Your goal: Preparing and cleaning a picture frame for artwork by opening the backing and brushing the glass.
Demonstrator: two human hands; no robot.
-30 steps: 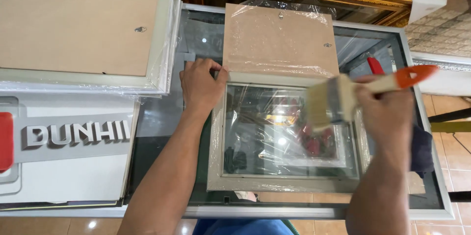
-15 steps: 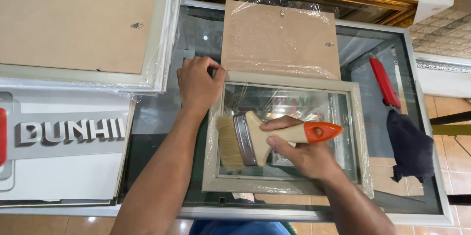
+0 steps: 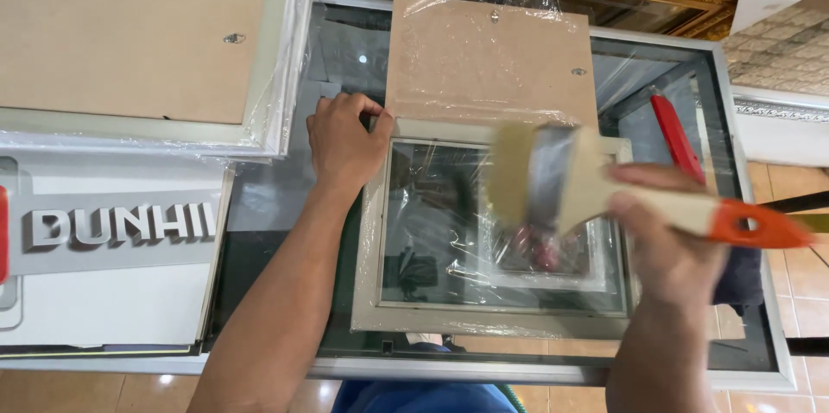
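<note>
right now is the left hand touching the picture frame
Touching. The head view shows the left hand pressed on the top left corner of the picture frame, fingers curled over its edge.

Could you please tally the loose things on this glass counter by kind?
Frames: 2, one under the left hand, one stacked far left
Backing boards: 1
Brushes: 1, in the right hand
Red tools: 1
Total: 5

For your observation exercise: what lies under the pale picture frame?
Under the pale picture frame is a glass tabletop; through its wrapped pane show blurred reddish items, too unclear to name. The brown backing board lies beyond it.
</note>
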